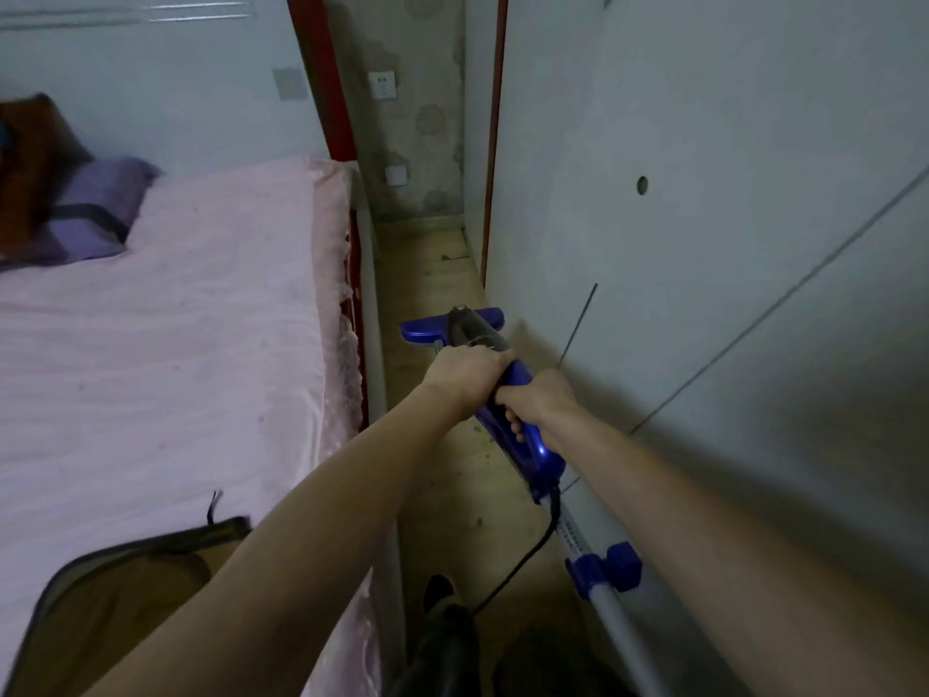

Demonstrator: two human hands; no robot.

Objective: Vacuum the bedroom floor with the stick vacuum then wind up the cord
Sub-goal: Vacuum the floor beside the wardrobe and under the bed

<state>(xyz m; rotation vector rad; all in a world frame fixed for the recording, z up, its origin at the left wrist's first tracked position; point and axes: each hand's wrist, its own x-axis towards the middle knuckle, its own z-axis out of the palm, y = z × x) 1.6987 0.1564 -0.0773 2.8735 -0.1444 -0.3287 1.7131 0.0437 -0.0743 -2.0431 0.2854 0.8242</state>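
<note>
The blue stick vacuum [523, 440] points away from me along the narrow strip of wooden floor [427, 284]. Its blue floor head [422, 332] lies on the floor close to the white cabinet. My left hand [467, 374] grips the dark front part of the body. My right hand [540, 402] is wrapped around the blue handle just behind it. A silver tube [618, 616] with a blue cord hook [606, 568] runs back toward the lower right. The black cord [528, 550] leaves the rear of the body and drops toward my feet.
A bed with a pink sheet [176, 344] borders the strip on the left, carrying purple pillows [95, 213] and a brown zipped bag [125, 596]. White cabinet doors [704, 244] close the right side. Wall sockets [382, 85] sit at the far end. My dark shoe [440, 593] stands below.
</note>
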